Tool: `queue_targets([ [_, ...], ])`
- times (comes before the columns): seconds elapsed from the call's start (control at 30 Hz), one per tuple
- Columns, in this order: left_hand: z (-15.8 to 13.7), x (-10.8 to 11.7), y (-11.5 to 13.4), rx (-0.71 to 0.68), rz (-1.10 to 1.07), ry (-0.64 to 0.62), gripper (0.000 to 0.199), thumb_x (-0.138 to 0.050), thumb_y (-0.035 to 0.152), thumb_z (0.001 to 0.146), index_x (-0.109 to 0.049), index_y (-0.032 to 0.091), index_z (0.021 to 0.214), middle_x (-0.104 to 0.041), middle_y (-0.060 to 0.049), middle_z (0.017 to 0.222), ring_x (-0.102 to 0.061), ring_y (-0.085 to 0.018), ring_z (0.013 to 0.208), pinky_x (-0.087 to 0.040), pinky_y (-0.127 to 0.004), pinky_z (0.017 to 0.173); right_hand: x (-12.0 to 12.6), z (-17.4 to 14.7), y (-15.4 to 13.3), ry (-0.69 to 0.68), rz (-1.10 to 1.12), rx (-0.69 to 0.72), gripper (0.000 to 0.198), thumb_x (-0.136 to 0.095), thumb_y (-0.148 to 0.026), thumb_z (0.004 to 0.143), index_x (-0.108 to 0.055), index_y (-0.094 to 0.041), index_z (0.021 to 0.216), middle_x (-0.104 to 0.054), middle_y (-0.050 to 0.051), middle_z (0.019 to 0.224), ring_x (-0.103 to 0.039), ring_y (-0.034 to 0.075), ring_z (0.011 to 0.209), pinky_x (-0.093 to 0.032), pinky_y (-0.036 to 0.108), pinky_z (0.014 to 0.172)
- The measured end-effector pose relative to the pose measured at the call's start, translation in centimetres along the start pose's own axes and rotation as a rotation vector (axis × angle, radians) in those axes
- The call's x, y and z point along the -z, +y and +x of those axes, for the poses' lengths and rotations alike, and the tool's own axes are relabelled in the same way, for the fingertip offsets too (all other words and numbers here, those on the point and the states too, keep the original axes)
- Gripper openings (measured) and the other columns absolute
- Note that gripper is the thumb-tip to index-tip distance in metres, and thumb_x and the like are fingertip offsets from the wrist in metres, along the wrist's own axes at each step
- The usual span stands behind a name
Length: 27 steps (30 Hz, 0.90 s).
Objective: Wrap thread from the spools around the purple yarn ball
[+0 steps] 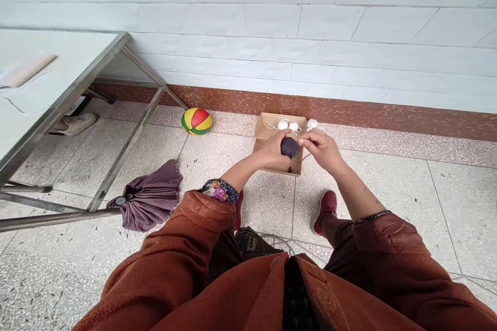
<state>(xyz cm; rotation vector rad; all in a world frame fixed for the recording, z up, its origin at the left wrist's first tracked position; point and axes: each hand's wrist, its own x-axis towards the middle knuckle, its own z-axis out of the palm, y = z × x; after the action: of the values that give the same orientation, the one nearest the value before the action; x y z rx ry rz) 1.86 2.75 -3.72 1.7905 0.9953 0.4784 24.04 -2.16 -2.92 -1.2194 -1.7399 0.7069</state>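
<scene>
My left hand [274, 148] is closed around a dark purple ball of yarn [290, 148], held above a shallow cardboard box [259, 126]. Just right of the ball, my right hand [320, 149] pinches with thumb and forefinger; a dark strand appears to run from there, though it is thin and hard to follow. White yarn balls [282, 124] lie at the far side of the box with loose white ends. Another white ball [311, 124] rests on the floor beyond the box's right corner. A small dark bit lies in the box under my hands.
A metal-framed table [73, 88] stands at left, with another person's shoe [79, 123] beneath it. By the wall lies a red, yellow and green ball [196, 121]. A folded purple umbrella [153, 196] rests on the floor near the table leg. The tiled wall [248, 26] rises behind the box.
</scene>
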Motion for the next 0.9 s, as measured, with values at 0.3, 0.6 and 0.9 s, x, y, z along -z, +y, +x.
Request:
queue_targets([
  [0.3,-1.6,0.7,1.6,-0.075,-0.856,-0.191,0.086,-0.092,0.032,0.070,-0.062,0.030,0.150,-0.070,-0.013,0.142,-0.068,-0.035,0.132,-0.055,-0.053,0.113,-1.5,0.2,2.8,0.014,-0.035,-0.145,0.031,-0.065,-0.048,0.104,-0.074,-0.025,0.085,-0.075,0.005,0.086,-0.067,0.024,0.085,-0.054,0.037,0.079],
  [0.6,-0.1,1.7,-0.7,0.193,-0.530,0.352,0.061,-0.086,0.026,0.066,-0.068,0.018,0.124,-0.071,-0.013,0.129,-0.067,-0.031,0.125,-0.053,-0.053,0.115,-2.3,0.2,-0.7,-0.339,0.075,0.039,0.031,-0.066,-0.050,0.107,-0.075,-0.025,0.090,-0.075,0.003,0.086,-0.066,0.019,0.077,-0.055,0.034,0.076],
  [0.9,-0.9,0.2,0.0,0.031,-0.205,-0.001,0.103,-0.088,0.022,0.062,-0.054,0.023,0.159,-0.064,-0.015,0.144,-0.065,-0.035,0.129,-0.050,-0.056,0.117,-0.6,0.7,0.2,0.008,-0.023,0.011,0.031,-0.069,-0.053,0.105,-0.079,-0.028,0.090,-0.076,0.005,0.089,-0.069,0.025,0.087,-0.057,0.041,0.085],
])
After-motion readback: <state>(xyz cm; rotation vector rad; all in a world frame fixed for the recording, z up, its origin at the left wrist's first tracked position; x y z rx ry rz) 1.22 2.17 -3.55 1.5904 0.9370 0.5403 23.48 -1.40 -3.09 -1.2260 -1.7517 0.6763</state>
